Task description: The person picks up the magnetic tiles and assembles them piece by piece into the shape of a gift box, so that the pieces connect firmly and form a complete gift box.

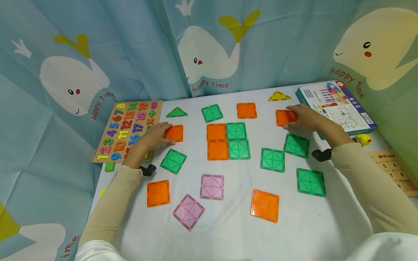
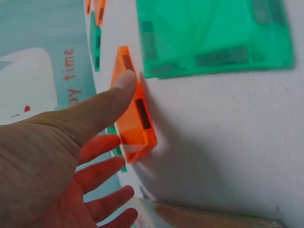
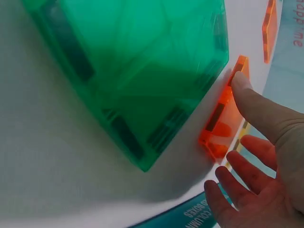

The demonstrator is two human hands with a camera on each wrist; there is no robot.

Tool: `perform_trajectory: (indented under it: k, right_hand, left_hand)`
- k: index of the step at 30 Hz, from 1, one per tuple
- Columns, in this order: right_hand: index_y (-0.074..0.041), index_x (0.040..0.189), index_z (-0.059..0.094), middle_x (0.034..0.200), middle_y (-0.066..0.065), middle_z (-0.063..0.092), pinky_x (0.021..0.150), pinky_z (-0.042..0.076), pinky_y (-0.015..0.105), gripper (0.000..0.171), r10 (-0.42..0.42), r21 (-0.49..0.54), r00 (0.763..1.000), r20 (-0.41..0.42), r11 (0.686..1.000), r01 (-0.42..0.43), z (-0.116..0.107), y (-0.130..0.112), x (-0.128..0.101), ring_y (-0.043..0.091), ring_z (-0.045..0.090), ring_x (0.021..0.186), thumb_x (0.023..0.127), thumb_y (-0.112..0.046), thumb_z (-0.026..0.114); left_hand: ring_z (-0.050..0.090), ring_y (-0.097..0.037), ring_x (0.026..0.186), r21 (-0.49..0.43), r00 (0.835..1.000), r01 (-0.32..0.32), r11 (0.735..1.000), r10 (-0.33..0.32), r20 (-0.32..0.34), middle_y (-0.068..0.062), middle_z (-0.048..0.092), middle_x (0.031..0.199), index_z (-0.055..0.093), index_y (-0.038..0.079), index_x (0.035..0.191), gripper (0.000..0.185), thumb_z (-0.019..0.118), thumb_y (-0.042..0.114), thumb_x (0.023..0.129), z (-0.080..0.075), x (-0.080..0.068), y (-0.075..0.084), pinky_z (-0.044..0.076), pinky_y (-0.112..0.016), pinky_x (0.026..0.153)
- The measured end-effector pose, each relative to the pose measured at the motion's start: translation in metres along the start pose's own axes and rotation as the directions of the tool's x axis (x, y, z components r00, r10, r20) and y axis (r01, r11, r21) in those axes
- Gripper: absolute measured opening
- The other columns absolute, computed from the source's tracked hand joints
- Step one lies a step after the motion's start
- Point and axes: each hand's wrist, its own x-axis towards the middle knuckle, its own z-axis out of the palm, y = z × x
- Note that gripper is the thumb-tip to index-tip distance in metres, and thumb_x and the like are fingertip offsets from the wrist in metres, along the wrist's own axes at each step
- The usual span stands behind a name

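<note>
Orange and green magnetic tiles lie scattered over the white worktop (image 1: 228, 224) in the head view, with four of them joined into a square block (image 1: 228, 141) at the middle. Both arms reach forward in beige sleeves. The left hand (image 1: 156, 136) rests its fingers on an orange square tile (image 1: 175, 133) just beside the number puzzle board (image 1: 128, 128). The right hand (image 1: 302, 116) lies over the edge of another orange tile (image 1: 285, 117), next to the blue box (image 1: 339, 107) at the far right. A green tile (image 1: 173, 161) sits near the left wrist and another (image 1: 296, 145) near the right forearm.

Seen from the left wrist, the left hand (image 2: 61, 161) is spread, thumb pressing along the near edge of the orange tile (image 2: 134, 118) and fingers fanned beyond it; the tile looks tipped up off the cloth, which the head view does not reveal.

Seen from the right wrist, the right hand (image 3: 266, 156) is likewise spread, thumb tip on the rim of its orange tile (image 3: 223, 123), with the green tile (image 3: 137, 71) filling the foreground.
</note>
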Motion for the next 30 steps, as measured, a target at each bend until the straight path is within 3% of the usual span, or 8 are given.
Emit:
perform_trajectory:
  k: [5, 11, 18, 30]
  right_hand:
    - [0.01, 0.158, 0.031, 0.155, 0.043, 0.022, 0.11, 0.035, 0.075, 0.084, 0.01, 0.01, 1.0, 0.011, 1.0, -0.011, 0.003, 0.007, 0.006, 0.056, 0.034, 0.129, 0.101, -0.035, 0.073]
    - [0.01, 0.155, 0.038, 0.155, 0.042, 0.024, 0.11, 0.034, 0.076, 0.082, -0.01, 0.001, 1.0, 0.006, 1.0, 0.01, 0.006, -0.002, 0.006, 0.058, 0.031, 0.132, 0.099, -0.037, 0.075]
    - [0.004, 0.156, 0.042, 0.156, 0.039, 0.026, 0.11, 0.038, 0.074, 0.077, -0.017, -0.006, 1.0, 0.009, 1.0, 0.017, 0.02, -0.027, 0.001, 0.055, 0.033, 0.132, 0.099, -0.034, 0.077]
    - [0.004, 0.153, 0.047, 0.151, 0.036, 0.034, 0.108, 0.043, 0.068, 0.076, -0.102, -0.01, 0.994, -0.022, 0.995, 0.102, 0.043, -0.056, 0.0, 0.051, 0.037, 0.129, 0.096, -0.033, 0.08]
  left_hand:
    - [0.028, -0.044, 0.155, -0.019, 1.0, -0.006, 1.0, 0.005, -0.017, -0.025, 0.034, 0.167, 0.035, -0.002, 0.162, 0.078, 0.074, 0.027, 0.101, 0.004, 0.003, -0.004, 0.021, -0.059, 0.128]
    - [0.031, -0.047, 0.15, 0.019, 0.999, -0.009, 1.0, 0.01, -0.043, -0.027, 0.034, 0.164, 0.036, -0.002, 0.161, 0.077, 0.073, 0.029, 0.101, 0.007, 0.002, -0.001, 0.026, -0.061, 0.125]
    - [0.038, -0.046, 0.143, 0.029, 0.998, -0.028, 0.999, 0.03, -0.049, -0.026, 0.039, 0.159, 0.04, 0.001, 0.16, 0.076, 0.073, 0.033, 0.101, 0.014, 0.003, 0.014, 0.034, -0.061, 0.12]
    - [0.039, -0.044, 0.142, 0.061, 0.993, -0.094, 0.994, 0.098, -0.066, -0.023, 0.043, 0.157, 0.044, 0.002, 0.159, 0.074, 0.075, 0.036, 0.1, 0.027, 0.016, 0.038, 0.033, -0.06, 0.121]
